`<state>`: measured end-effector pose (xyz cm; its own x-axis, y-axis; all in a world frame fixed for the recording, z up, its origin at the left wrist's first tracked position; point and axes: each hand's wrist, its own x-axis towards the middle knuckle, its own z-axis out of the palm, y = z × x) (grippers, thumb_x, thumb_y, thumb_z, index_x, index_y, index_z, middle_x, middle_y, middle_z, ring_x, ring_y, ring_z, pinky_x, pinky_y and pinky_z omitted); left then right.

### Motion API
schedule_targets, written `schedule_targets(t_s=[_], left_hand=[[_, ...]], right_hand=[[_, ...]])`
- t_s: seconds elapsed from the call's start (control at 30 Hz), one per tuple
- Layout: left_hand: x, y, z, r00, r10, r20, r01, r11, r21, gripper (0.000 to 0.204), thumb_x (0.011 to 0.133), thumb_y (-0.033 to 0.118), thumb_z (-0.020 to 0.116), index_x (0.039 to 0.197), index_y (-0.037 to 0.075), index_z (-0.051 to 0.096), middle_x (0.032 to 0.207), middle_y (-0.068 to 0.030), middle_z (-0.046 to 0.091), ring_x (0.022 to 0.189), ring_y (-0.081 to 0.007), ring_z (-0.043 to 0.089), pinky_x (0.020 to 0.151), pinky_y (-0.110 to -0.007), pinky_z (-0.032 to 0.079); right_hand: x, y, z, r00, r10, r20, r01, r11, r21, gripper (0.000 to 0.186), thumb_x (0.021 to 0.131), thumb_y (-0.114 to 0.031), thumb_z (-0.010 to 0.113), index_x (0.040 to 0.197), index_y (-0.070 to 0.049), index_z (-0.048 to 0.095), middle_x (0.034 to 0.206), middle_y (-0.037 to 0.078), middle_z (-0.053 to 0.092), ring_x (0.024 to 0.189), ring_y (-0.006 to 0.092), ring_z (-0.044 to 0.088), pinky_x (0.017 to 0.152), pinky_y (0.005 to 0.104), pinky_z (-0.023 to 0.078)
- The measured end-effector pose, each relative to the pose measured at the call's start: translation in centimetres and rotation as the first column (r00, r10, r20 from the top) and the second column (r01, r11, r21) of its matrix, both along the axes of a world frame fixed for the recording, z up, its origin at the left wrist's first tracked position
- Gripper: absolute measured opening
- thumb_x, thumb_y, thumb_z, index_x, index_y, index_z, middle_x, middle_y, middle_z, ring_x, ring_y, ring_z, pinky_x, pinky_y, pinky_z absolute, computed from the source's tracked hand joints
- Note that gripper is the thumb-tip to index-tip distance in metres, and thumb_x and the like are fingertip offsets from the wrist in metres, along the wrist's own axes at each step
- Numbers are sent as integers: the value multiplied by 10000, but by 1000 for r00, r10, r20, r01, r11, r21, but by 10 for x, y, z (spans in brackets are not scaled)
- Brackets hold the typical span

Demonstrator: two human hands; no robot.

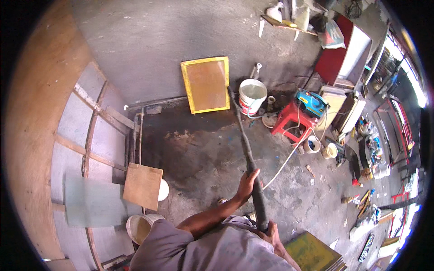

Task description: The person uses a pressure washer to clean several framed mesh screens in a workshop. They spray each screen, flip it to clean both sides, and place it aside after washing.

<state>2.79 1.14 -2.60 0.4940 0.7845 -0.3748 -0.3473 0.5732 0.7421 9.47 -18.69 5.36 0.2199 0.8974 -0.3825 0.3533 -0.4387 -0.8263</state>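
Note:
I hold a long dark spray lance (246, 144) with both hands. My left hand (247, 183) grips it partway along the shaft. My right hand (272, 231) is closed around its rear end, close to my body. The tip of the lance points toward a yellow-framed screen (205, 84) that leans upright against the grey wall. The concrete floor (194, 149) in front of the screen is dark and wet.
A white bucket (252, 95) stands right of the screen. A blue machine (312, 103) sits on a red stool (291, 121), with a white hose (282, 165) trailing across the floor. A wooden board (143, 185) and a bucket (139, 226) are at lower left. Another yellow-green frame (312, 250) lies at lower right.

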Motion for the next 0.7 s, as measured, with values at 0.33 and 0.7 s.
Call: schedule_targets(t_s=[0.33, 0.7], left_hand=[[-4, 7, 2, 997, -38, -60, 38, 999, -14, 386, 905, 430, 526, 895, 47, 478, 600, -107, 585, 512, -190, 583, 494, -318, 478], [-15, 10, -13, 990, -11, -139, 11, 1000, 3, 350, 925, 424, 502, 865, 79, 497, 598, -91, 591, 502, -173, 579, 501, -307, 481]], right_hand=[[10, 1, -20, 997, 65, 32, -64, 998, -20, 477, 721, -268, 707, 1053, 23, 525, 750, 192, 607, 731, 324, 633, 667, 395, 467], [8, 12, -5, 997, 78, 2, -78, 996, -52, 471, 731, -256, 723, 1087, 4, 557, 842, 196, 653, 814, 301, 658, 719, 387, 489]])
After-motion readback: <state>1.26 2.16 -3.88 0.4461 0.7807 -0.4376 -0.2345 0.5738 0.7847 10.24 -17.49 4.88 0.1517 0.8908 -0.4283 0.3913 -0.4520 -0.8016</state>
